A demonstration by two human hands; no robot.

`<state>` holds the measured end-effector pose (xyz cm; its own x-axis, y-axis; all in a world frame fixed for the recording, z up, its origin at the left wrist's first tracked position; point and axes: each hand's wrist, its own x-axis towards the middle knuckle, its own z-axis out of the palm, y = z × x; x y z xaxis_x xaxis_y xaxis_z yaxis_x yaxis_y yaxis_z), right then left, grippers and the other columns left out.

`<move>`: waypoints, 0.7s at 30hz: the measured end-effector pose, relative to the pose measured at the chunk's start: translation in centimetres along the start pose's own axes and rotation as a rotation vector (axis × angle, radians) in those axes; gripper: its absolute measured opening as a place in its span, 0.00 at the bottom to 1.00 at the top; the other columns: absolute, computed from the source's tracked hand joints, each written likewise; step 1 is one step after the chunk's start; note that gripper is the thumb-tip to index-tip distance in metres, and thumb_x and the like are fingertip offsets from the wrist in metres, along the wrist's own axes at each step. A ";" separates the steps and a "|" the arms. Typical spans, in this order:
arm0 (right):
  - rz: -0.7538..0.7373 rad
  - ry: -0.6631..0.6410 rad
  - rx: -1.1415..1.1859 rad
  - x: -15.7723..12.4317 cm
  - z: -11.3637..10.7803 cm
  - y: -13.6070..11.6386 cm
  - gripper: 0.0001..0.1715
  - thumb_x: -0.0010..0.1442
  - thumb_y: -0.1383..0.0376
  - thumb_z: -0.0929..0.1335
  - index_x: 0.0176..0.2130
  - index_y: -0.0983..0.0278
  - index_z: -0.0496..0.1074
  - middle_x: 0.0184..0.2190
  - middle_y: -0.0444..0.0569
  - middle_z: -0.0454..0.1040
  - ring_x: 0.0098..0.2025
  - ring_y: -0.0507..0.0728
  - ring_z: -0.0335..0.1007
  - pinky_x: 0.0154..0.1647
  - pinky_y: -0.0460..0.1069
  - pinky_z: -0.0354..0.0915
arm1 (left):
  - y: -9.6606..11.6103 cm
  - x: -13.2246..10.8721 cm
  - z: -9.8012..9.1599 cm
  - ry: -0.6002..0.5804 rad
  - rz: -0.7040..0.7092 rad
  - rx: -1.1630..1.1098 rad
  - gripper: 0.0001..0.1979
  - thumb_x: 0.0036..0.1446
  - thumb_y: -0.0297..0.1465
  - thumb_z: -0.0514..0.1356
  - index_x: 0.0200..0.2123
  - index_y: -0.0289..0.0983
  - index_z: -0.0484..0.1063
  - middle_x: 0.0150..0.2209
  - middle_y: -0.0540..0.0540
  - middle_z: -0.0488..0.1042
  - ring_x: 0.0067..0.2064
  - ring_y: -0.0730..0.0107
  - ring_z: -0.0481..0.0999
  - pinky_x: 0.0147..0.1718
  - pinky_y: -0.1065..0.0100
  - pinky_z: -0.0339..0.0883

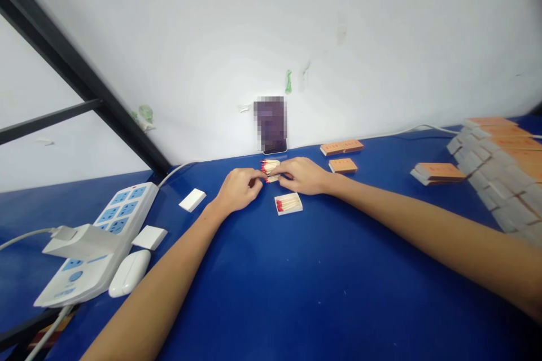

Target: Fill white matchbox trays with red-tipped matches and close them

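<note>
A small pile of red-tipped matches (270, 166) lies on the blue tabletop, between my two hands. My left hand (241, 189) is curled, its thumb and index finger closed at the red heads. From the other side, my right hand (301, 175) has its thumb and index finger pinched on the wooden stick ends. Just in front of the hands sits a white matchbox tray (300, 207), partly filled with matches whose red heads point left. Exactly how many matches each hand grips is hidden by the fingers.
A phone (271, 127) leans on the wall behind the matches. Orange matchboxes (342, 166) lie to the right, near a large stack of matchboxes (503, 180). On the left are white trays (192, 200), a white earphone case (130, 273) and a power strip (141, 203).
</note>
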<state>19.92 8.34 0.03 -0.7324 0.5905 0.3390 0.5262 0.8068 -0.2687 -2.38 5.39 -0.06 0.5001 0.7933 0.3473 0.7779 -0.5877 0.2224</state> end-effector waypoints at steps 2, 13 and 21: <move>0.007 0.000 -0.009 0.0 0.0 0.0 0.20 0.61 0.67 0.63 0.49 0.59 0.77 0.41 0.47 0.79 0.39 0.56 0.72 0.36 0.47 0.57 | 0.0 0.0 0.0 -0.001 -0.001 -0.002 0.18 0.57 0.25 0.52 0.43 0.38 0.80 0.33 0.47 0.79 0.30 0.70 0.73 0.33 0.69 0.63; 0.044 0.031 -0.027 -0.1 0.1 0.1 0.19 0.62 0.64 0.63 0.50 0.59 0.77 0.42 0.48 0.79 0.40 0.57 0.73 0.38 0.48 0.58 | 0.2 -0.1 0.0 0.023 -0.024 -0.007 0.17 0.57 0.25 0.53 0.43 0.38 0.80 0.33 0.47 0.80 0.30 0.70 0.74 0.32 0.70 0.63; 0.053 0.023 -0.042 0.0 0.2 0.2 0.18 0.62 0.64 0.63 0.47 0.61 0.78 0.42 0.48 0.80 0.41 0.57 0.73 0.39 0.47 0.59 | 0.3 0.0 -0.1 0.038 -0.126 0.070 0.18 0.58 0.28 0.52 0.46 0.39 0.78 0.34 0.48 0.80 0.32 0.67 0.76 0.34 0.69 0.64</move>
<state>19.91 8.45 -0.24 -0.6930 0.6326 0.3456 0.5821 0.7739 -0.2495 -2.14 5.19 0.06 0.3831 0.8525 0.3556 0.8589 -0.4705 0.2026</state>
